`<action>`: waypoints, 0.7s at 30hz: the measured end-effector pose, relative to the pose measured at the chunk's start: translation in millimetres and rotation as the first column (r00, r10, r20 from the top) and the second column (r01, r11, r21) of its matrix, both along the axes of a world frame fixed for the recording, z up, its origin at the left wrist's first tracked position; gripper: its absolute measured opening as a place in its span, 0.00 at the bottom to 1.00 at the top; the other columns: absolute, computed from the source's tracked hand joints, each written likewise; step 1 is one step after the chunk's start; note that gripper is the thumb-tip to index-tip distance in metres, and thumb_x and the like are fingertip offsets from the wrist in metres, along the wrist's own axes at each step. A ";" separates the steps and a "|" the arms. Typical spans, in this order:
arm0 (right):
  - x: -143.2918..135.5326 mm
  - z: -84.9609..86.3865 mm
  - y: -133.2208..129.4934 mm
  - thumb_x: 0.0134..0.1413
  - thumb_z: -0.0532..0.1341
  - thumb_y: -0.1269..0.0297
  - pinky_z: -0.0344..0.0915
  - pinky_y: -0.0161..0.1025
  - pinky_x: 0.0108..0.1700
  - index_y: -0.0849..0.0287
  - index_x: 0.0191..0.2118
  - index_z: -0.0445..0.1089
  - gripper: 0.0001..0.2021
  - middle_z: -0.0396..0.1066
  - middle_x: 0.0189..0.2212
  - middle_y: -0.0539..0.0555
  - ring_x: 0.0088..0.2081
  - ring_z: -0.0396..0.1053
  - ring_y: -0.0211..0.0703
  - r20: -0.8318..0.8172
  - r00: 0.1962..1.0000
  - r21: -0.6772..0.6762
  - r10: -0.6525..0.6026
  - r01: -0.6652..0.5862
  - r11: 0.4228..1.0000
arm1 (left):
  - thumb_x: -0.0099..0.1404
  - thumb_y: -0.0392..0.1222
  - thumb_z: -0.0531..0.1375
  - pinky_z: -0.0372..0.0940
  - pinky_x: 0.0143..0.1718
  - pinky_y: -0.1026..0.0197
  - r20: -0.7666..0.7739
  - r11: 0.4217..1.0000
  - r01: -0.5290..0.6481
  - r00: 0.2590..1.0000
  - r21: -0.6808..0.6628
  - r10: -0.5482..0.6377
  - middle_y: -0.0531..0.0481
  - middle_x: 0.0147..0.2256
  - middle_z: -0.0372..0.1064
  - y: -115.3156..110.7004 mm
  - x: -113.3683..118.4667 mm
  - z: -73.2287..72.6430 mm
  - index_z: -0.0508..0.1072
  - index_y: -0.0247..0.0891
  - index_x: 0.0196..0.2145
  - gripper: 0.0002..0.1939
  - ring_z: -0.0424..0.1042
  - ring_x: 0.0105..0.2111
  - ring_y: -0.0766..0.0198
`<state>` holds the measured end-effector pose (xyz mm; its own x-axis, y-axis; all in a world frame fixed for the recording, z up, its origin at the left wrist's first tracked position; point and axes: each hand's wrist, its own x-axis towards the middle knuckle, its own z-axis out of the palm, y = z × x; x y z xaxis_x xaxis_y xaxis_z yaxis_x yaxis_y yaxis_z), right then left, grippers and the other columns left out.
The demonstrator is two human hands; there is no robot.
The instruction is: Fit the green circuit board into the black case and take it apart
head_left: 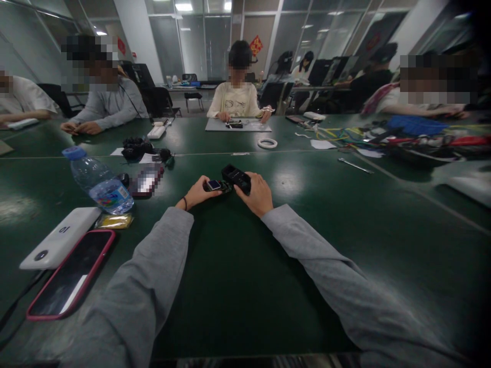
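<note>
At green worktop [233, 286], our left hand [197, 193] pinched small screened board [215, 185]: looked light, fragile, best held by edges. Right hand [261, 195] gripped black casing [237, 177], probably stiff.

tabletop [245, 286], left: bottle [100, 184] behind power bank [63, 237] and packet [114, 221]; phone [71, 276] before packet, right of power bank | middle: circuit board [215, 185] in left hand [199, 192], just left of casing [233, 175] in right hand [259, 194] | behind these 2 hands: tape roll [267, 147] | right: wrench [355, 165] before cable pile [404, 142]
</note>
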<state>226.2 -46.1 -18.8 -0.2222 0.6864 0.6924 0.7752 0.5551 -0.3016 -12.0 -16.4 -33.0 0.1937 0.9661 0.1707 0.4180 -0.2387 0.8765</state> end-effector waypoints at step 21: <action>-1.8 2.5 -4.4 0.62 0.47 0.45 0.62 0.54 0.50 0.59 0.58 0.54 0.27 0.63 0.50 0.62 0.49 0.62 0.57 0.052 0.997 -0.104 0.065 -0.059 0.993 | 0.43 0.54 0.69 0.58 0.31 0.62 -0.020 1.000 -0.002 1.000 0.016 0.002 0.53 0.31 0.65 -0.3 -0.6 -0.7 0.61 0.38 0.35 0.28 0.65 0.30 0.66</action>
<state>224.4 -50.4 -16.3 -0.3028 0.7365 0.6049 0.7573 0.5712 -0.3164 -12.6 -16.7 -33.7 0.1954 0.9637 0.1818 0.4360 -0.2514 0.8641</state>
